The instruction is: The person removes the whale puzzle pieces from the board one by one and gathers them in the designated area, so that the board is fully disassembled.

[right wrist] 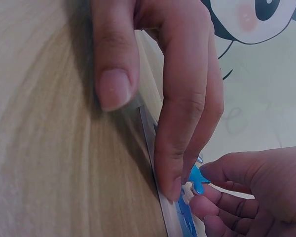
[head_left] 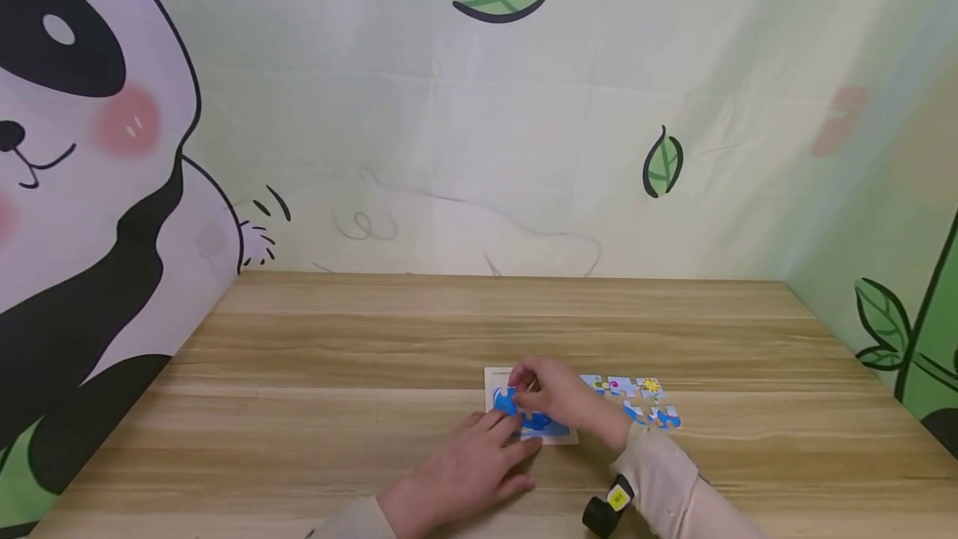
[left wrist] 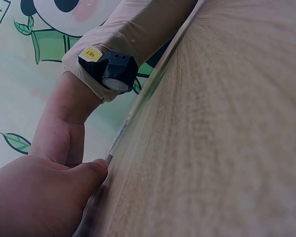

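Observation:
A small jigsaw puzzle in a pale frame (head_left: 489,383) lies on the table, with blue pieces (head_left: 550,427) set inside it. My right hand (head_left: 554,393) reaches over the frame; in the right wrist view its thumb and fingers pinch a blue puzzle piece (right wrist: 198,180) just above the tray. Across the near left edge of the puzzle rests my left hand (head_left: 482,460), fingers extended, thumb apart. Its fingertips (right wrist: 174,190) touch the frame's border. Both hands cover part of the picture.
Loose puzzle pieces (head_left: 651,387) lie to the right of the frame, partly behind the right forearm. A black wrist camera (head_left: 609,506) sits on the right sleeve. The wooden table (head_left: 337,339) meets a wall covering printed with a panda and leaves.

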Demonstrator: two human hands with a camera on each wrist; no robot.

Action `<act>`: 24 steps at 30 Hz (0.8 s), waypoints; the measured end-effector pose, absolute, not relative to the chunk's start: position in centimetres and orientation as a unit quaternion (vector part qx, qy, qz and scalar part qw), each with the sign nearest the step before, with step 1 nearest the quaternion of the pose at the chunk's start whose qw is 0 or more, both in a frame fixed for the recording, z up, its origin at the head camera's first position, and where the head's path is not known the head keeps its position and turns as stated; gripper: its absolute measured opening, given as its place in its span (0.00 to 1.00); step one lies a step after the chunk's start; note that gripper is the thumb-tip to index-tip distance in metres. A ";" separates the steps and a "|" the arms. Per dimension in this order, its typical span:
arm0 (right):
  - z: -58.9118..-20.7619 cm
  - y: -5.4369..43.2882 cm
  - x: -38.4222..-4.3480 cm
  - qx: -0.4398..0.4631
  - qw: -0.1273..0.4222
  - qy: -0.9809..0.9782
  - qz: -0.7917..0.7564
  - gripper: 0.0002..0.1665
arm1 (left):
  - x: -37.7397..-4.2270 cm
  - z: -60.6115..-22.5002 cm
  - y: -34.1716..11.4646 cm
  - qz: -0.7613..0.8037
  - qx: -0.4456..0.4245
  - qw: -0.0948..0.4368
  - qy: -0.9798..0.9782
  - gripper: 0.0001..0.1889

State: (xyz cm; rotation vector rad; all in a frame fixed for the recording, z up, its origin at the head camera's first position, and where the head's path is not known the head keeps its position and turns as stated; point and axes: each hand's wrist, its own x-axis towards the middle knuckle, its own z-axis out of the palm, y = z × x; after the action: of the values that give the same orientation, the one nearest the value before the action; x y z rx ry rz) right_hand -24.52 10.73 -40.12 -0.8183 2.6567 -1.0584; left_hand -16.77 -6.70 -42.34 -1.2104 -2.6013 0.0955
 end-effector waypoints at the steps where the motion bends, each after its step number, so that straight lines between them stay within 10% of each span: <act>1: -40.1 10.7 -24.5 -0.273 0.084 0.890 -0.355 0.05 | -16.8 -42.3 -6.7 0.034 -0.418 0.135 -0.898 0.23; 24: -39.5 10.9 -24.3 -0.259 0.058 0.885 -0.382 0.03 | -16.8 -42.5 -6.8 0.022 -0.416 0.120 -0.901 0.23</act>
State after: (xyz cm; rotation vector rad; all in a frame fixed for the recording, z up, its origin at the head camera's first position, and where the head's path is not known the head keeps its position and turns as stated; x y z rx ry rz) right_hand -24.32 10.88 -39.48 -0.7849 2.6830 -1.1560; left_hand -16.82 -6.83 -42.45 -1.2161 -2.6321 0.0640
